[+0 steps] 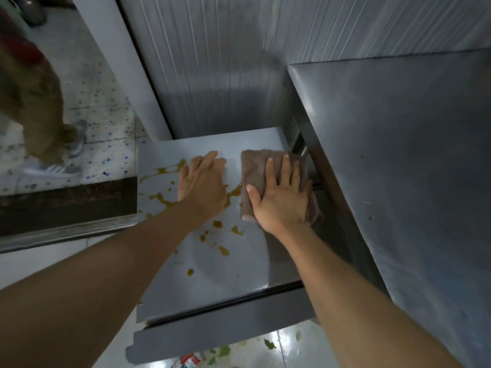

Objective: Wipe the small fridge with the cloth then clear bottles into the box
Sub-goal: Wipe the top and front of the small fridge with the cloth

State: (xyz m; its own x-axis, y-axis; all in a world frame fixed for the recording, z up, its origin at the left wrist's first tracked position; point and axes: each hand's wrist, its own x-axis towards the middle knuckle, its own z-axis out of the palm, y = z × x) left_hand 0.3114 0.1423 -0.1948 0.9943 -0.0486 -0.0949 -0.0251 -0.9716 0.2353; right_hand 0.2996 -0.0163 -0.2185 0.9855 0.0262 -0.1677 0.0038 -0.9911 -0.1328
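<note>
The small fridge's flat grey top (231,266) lies below me, spattered with yellow-brown stains (162,200) on its left half. A folded brown cloth (255,168) lies on the far right part of the top. My right hand (281,197) presses flat on the cloth, fingers spread. Resting palm-down on the fridge top just left of the cloth is my left hand (202,181), fingers together and holding nothing. A bottle with a red label (188,362) shows partly on the floor at the bottom edge. No box is in view.
A tall steel cabinet (398,168) stands tight against the fridge's right side. A ribbed metal wall (225,62) rises behind. Another person's legs and shoes (53,160) stand on the speckled floor at the left. Green scraps (269,343) lie on the glossy floor in front.
</note>
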